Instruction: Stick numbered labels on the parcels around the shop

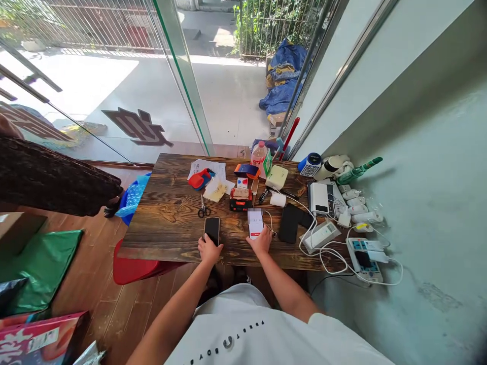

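My left hand (209, 249) grips the near end of a black phone (212, 229) that lies on the wooden table (167, 223). My right hand (261, 242) pinches a small white and red card (255, 223) near the table's front edge. Black scissors (203, 209) lie just beyond the phone. A small orange and black label printer (241, 198) stands behind the card.
The table's right side holds a black wallet (289, 222), white chargers and cables (323, 235), a power strip (364, 256) and a bottle (259, 154). A red tape dispenser (200, 178) and papers lie at the back. A red stool (133, 268) stands under the left edge. Glass doors stand behind.
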Demonstrator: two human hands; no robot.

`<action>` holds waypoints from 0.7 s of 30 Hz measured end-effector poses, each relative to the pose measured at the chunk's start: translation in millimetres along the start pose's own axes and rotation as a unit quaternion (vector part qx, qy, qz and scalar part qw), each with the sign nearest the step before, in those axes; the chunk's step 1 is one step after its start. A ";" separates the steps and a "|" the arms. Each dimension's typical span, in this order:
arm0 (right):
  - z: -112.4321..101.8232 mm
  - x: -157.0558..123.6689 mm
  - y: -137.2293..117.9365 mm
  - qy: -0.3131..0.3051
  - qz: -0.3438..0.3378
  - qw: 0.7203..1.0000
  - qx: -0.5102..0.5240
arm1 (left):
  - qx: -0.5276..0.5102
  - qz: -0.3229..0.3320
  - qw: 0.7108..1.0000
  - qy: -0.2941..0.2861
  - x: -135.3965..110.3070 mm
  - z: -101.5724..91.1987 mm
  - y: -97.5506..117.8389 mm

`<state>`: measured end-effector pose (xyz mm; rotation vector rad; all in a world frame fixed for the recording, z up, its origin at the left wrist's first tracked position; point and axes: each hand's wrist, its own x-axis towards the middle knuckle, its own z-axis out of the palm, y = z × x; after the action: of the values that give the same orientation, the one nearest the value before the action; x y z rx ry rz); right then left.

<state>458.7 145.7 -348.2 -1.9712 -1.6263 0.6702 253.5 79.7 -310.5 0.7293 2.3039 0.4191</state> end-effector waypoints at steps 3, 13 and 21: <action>7.7 5.9 3.3 0.022 0.010 1.000 -0.020 | 0.035 -0.011 0.999 0.040 13.0 5.3 -5.1; 5.0 11.5 -9.6 0.047 0.022 0.999 0.004 | -0.032 -0.033 0.999 0.010 32.6 -2.1 -6.6; -22.6 -47.0 -72.4 -0.183 -0.152 0.958 0.158 | -0.267 -0.015 0.963 0.018 -26.5 -40.6 -19.4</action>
<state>411.8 110.1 -281.2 -1.3894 -1.8447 1.1398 234.4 44.5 -277.1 0.4154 2.0846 0.9948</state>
